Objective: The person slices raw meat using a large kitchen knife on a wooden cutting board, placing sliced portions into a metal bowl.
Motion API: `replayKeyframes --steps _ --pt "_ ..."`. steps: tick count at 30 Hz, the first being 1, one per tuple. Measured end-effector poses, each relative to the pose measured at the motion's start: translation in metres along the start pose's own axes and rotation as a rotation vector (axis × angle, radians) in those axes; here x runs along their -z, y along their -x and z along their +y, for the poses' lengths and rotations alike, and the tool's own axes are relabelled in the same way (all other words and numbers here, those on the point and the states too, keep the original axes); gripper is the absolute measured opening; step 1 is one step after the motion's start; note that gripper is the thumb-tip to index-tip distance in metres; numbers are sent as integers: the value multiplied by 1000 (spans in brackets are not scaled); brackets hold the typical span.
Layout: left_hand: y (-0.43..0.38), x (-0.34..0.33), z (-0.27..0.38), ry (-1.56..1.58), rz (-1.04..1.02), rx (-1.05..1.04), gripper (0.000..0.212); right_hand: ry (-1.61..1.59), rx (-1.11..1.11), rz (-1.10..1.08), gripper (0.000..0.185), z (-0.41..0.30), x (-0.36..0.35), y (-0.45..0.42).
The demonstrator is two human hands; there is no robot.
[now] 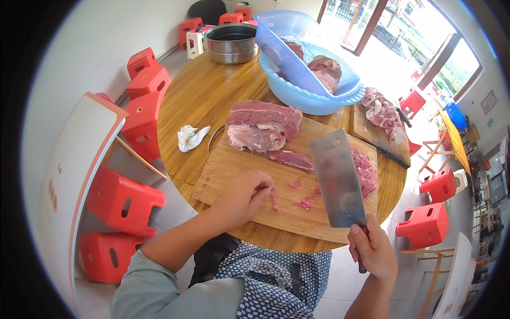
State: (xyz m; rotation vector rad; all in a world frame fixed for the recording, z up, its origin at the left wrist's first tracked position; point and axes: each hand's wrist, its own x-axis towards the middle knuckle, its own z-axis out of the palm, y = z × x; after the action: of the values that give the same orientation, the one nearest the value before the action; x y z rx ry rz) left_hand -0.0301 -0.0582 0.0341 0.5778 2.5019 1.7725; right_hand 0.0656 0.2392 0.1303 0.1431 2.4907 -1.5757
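Observation:
My right hand (372, 247) grips the handle of a steel cleaver (336, 179), its broad blade raised over the right part of a wooden cutting board (235, 177). Between the thumb and fingertips of my left hand (247, 197) is a thin strip of raw meat (275, 200) hanging over the board. A large piece of raw meat (263, 125) lies at the board's back left, with a smaller slice (293, 159) in front of it. Small meat shreds (306, 203) are scattered near the middle. A pile of cut meat (363, 171) is partly hidden behind the blade.
Behind the board, a blue plastic basket (279, 44) with meat chunks leans in a light blue basin (295, 101). A second board (358, 123) holds more meat and a dark-handled tool. A steel pot (233, 50) and crumpled white tissue (191, 137) are on the round table (187, 95).

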Motion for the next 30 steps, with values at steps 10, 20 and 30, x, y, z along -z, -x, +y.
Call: replayKeyframes --steps 10,20,30 --pt "-15 8 -1 -262 -74 -320 29 113 -49 33 16 17 -1 23" --pt "46 20 7 -264 211 -219 29 511 31 -379 26 -13 -35 -8" --pt "29 8 -1 -187 25 -197 30 478 75 79 23 45 41 0"
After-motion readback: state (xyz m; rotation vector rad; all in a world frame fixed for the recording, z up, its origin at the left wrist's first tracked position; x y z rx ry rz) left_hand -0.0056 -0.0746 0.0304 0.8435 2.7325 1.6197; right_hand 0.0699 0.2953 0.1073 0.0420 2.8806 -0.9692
